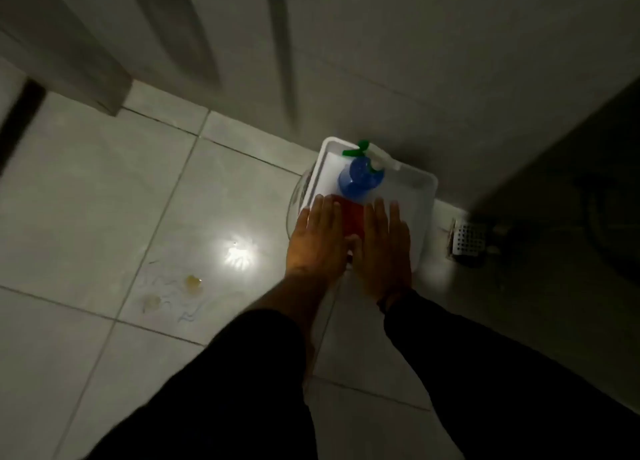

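Note:
A white plastic tub (419,185) stands on the tiled floor against the wall. Inside it stands a blue spray bottle (358,179) with a green and white trigger head. A red object (353,220) lies in the tub just in front of the bottle, partly hidden. My left hand (317,237) and my right hand (386,248) reach over the tub's near side, fingers straight, one on each side of the red object. Whether they touch it is unclear. Both arms wear dark sleeves.
A clear round container (296,203) sits under or beside the tub's left side. A perforated white floor drain cover (467,239) lies to the right. Yellowish stains (192,283) and a light glare mark the floor tiles on the left. A door frame (72,54) stands at upper left.

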Available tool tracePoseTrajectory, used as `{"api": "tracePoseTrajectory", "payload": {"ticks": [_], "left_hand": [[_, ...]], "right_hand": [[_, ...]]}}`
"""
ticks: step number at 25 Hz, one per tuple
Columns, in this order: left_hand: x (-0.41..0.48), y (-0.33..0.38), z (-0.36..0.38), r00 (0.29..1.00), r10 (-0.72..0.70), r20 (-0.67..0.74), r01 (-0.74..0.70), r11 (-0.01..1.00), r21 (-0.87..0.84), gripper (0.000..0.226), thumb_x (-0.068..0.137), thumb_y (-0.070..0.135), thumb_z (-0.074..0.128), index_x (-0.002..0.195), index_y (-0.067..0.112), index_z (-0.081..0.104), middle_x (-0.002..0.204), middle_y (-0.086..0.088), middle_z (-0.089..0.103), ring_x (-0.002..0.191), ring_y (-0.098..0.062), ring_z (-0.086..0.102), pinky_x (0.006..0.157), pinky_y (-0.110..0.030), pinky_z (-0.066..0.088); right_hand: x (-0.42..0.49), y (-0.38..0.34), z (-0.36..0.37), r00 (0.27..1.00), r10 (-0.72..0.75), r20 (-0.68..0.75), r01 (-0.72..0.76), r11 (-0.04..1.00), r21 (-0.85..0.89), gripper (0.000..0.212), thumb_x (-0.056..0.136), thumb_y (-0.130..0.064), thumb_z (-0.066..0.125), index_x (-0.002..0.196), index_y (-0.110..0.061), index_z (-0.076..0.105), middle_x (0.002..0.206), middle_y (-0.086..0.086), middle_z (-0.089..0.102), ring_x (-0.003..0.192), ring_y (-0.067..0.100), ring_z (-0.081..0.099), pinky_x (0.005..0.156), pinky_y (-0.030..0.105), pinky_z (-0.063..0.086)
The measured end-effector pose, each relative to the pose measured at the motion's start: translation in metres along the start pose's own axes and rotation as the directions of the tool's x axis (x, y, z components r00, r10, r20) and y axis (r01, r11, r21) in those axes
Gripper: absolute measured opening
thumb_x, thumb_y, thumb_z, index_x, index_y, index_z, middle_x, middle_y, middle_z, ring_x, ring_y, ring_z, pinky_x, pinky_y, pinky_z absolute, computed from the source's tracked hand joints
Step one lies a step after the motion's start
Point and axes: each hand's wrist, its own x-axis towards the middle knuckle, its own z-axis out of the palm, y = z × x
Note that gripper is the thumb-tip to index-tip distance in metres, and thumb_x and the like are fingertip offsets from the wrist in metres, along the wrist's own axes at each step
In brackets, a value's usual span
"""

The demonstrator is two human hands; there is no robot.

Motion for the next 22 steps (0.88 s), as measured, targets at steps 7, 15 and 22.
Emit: {"api": "tracePoseTrajectory", "payload": {"ticks": [7,15,22], "left_hand": [[0.093,0.015,0.059,0.898,-0.414,0.145,0.436,0.879,-0.193,0.069,0.103,0.045,0.058,0.158,0.01,0.035,0.151,-0.015,0.055,0.139,-0.036,0.056,0.107,-0.049,0.052],[0.094,0.006,0.046,0.869,-0.458,0.189,0.457,0.591,-0.665,0.046,0.104,0.048,0.055,0.136,0.016,0.061,0.125,-0.007,0.071,0.098,-0.019,0.064,0.083,-0.033,0.049],[-0.039,-0.061,0.003,0.931,-0.285,0.227,0.243,0.023,-0.97,0.036,0.072,0.03,0.069,0.108,0.024,0.073,0.101,-0.004,0.079,0.091,-0.02,0.076,0.077,-0.037,0.065]], "right_hand": [[0.091,0.011,0.06,0.838,0.435,0.329,-0.546,0.667,0.508,0.079,0.097,-0.046,0.074,0.157,-0.01,0.039,0.158,0.018,0.053,0.143,0.043,0.056,0.121,0.057,0.048],[0.092,0.03,0.051,0.789,0.448,0.421,-0.535,0.163,0.829,0.041,0.089,-0.013,0.081,0.129,-0.008,0.075,0.128,0.018,0.079,0.116,0.037,0.076,0.109,0.056,0.062],[0.0,-0.023,-0.012,0.712,-0.286,0.642,-0.693,-0.135,0.708,0.063,0.075,-0.031,0.089,0.135,-0.02,0.075,0.138,0.021,0.076,0.116,0.037,0.079,0.088,0.05,0.068]]}}
